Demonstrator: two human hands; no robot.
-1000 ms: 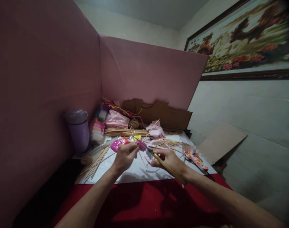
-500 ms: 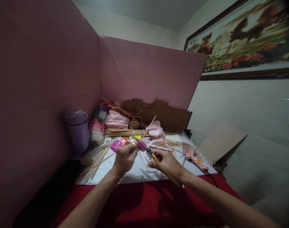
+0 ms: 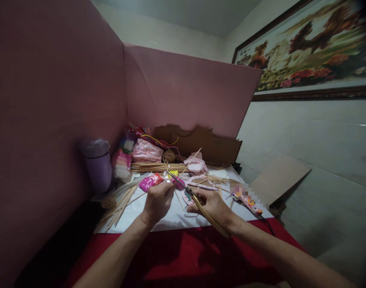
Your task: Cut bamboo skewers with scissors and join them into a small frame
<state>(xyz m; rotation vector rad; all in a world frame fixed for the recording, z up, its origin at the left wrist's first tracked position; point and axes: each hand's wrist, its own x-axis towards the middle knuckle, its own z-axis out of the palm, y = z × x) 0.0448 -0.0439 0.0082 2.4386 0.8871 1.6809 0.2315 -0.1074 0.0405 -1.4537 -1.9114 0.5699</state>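
Observation:
My left hand [image 3: 157, 201] is closed in a pinch on a thin bamboo stick [image 3: 190, 159] that points up and to the right. My right hand [image 3: 211, 204] grips a pair of cutters [image 3: 195, 198] with yellow handles; the dark jaws meet the stick just beyond my left fingertips. Both hands hover over a white sheet [image 3: 135, 212] laid on a red tablecloth [image 3: 183, 256].
Bundles of bamboo sticks lie behind the hands [image 3: 155, 167] and at the left [image 3: 119, 204]. A purple lidded cup [image 3: 97, 164], pink packets [image 3: 149, 182], a twine ball [image 3: 169, 155], pink fabric [image 3: 147, 152], cardboard pieces [image 3: 207, 146] and a flowered glue gun [image 3: 247, 201] surround them. Pink panels [image 3: 51, 120] wall the left and back.
Almost nothing has changed. Both hands shifted slightly left and closer together, with the stick and cutters still held.

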